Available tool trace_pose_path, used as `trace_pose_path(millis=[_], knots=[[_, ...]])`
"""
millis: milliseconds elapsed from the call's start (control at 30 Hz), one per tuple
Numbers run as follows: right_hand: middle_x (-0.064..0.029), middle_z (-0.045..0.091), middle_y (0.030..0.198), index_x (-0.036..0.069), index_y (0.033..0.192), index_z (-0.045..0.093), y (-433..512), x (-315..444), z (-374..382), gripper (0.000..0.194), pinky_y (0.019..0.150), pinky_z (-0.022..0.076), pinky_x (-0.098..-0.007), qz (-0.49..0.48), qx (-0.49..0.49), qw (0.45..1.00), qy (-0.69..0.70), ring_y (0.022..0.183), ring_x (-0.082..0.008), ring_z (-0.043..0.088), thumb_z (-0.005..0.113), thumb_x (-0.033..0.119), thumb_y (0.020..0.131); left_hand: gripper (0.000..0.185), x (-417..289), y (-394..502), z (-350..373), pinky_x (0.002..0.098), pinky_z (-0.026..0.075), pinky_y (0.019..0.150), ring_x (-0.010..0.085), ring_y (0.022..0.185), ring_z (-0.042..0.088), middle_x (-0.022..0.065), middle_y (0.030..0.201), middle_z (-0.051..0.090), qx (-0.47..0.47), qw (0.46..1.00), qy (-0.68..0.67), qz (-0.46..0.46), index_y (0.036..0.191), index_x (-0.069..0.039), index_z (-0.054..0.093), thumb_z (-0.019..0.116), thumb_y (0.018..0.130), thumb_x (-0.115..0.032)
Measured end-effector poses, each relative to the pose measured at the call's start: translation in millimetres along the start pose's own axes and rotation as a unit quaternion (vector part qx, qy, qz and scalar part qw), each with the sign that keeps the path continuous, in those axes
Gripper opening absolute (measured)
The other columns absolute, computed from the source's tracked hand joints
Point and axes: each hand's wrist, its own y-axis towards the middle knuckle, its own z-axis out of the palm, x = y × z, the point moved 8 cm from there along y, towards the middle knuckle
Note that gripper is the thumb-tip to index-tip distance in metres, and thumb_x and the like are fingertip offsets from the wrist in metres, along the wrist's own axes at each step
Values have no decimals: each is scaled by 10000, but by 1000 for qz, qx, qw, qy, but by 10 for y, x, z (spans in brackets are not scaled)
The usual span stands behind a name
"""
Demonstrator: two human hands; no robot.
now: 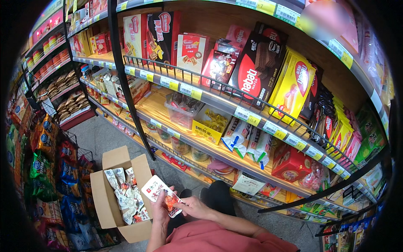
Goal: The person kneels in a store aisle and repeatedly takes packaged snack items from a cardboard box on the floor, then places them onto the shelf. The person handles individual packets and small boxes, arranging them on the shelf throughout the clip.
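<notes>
A white snack pouch (162,195) with a red food picture is held in front of my body, tilted. My left hand (160,206) grips its left edge, the thumb lying on the front. The fingers of my right hand (195,207) hold the lower right part of the same pouch. Just left of my hands, an open cardboard box (104,201) stands on the floor with its flaps spread. Inside it lie several similar white and red pouches (126,195).
Shelving with a wire rail (220,83) rises ahead, holding wafer boxes (258,66). On the shelf below are a clear plastic tub (181,113) and a yellow carton (206,132). Bagged snacks (67,189) hang at the left, beside the box. Grey floor (94,132) shows between.
</notes>
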Motion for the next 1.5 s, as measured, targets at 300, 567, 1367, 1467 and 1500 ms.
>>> trace_pose_path(millis=[300,567,1367,1467,1500], knots=[[-37,628,596,63,1037,738,31,-22,27,338,544,475,-289,-39,19,999,16,564,-81,597,611,371,978,371,21,-17,-87,417,609,785,316,928,706,246,1103,675,-26,999,9,24,1249,12,508,630,932,-138],[-51,652,626,52,1003,745,-4,1,-20,333,566,489,-293,-32,32,999,-13,586,-94,616,634,364,963,349,-10,-56,45,439,603,799,330,935,705,247,1091,678,16,999,-38,14,1247,7,517,582,973,-200],[-74,670,698,42,985,708,-46,94,-37,293,615,497,-310,-100,52,992,-53,637,-139,641,608,317,985,211,-257,35,-169,285,566,642,163,728,689,94,876,708,-17,989,115,87,1035,21,665,721,844,-47],[-82,662,691,40,979,706,-61,79,-13,283,606,495,-316,-73,64,994,-54,630,-144,636,613,308,983,214,-274,34,-156,271,555,618,159,725,687,90,868,708,-22,987,123,98,1038,20,665,725,845,-51],[-84,659,690,40,979,706,-73,62,-7,280,602,494,-319,-74,64,993,-61,626,-148,634,613,304,983,201,-270,29,-158,281,554,650,154,739,683,83,881,706,-22,986,133,96,1032,13,664,717,853,-62]])
